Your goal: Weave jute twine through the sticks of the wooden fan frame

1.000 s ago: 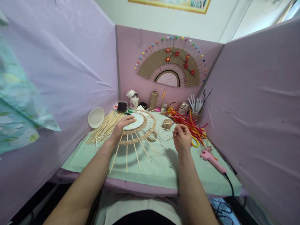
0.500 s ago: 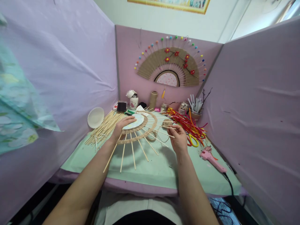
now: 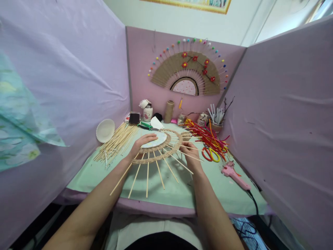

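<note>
A half-round woven fan [image 3: 161, 158] is held tilted above the table, its bare wooden sticks spreading toward me and to the right. It has a pale blue fabric centre [image 3: 156, 140] and two bands of brown twine. My left hand [image 3: 140, 145] grips it at the left, fingers lying over the fabric and the thumb out of sight. At the right side, my right hand [image 3: 191, 155] is closed at the outer twine band among the sticks. Some of its fingertips are hidden under the band. A ball of twine [image 3: 185, 135] lies behind the sticks, partly covered.
Loose sticks [image 3: 117, 144] lie at the left beside a white dish [image 3: 105, 131]. Green-handled pliers [image 3: 145, 126] rest behind the fan. To the right are red and yellow pipe cleaners [image 3: 208, 135], scissors [image 3: 214, 156] and a corded pink glue gun [image 3: 235, 176]. A finished fan [image 3: 189, 69] hangs behind.
The fan has shifted right and a little toward me, with my left hand on it. My right hand has moved from the stick ends inward to the outer twine band.
</note>
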Demonstrator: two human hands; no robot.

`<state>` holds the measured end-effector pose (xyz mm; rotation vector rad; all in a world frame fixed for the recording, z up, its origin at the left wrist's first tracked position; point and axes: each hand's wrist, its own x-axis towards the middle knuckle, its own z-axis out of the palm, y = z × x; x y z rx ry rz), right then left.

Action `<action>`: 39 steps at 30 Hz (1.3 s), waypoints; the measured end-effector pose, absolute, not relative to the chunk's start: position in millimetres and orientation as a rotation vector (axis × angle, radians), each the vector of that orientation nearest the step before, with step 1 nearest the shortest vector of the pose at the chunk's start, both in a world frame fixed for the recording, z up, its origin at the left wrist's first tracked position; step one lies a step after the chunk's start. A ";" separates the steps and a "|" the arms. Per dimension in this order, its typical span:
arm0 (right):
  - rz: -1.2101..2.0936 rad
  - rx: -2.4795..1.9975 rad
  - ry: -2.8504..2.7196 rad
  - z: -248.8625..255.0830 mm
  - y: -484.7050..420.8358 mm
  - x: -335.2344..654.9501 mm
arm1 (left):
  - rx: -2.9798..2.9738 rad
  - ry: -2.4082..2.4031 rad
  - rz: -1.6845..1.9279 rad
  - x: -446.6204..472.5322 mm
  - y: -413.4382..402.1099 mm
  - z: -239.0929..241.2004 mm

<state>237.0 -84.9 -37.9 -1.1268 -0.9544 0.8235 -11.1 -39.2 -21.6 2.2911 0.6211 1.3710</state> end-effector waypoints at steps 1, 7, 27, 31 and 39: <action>0.835 -1.129 -0.979 -38.8 -85.2 237.3 | 2.290 0.629 1.394 -12.3 -37.7 -21.2; 0.985 -1.045 -0.848 -39.9 -84.3 241.1 | 2.264 0.718 1.546 -17.0 -36.1 -19.5; 0.311 -0.840 -1.432 -35.7 -116.6 199.4 | 2.243 0.910 1.640 -18.9 -28.8 -28.9; 0.058 -0.722 -1.454 -38.2 -121.6 189.3 | 2.244 0.886 1.582 -13.1 -34.7 -25.9; -0.105 -0.830 -1.440 -38.8 -127.2 186.5 | 2.235 0.915 1.510 -2.2 -42.6 -25.2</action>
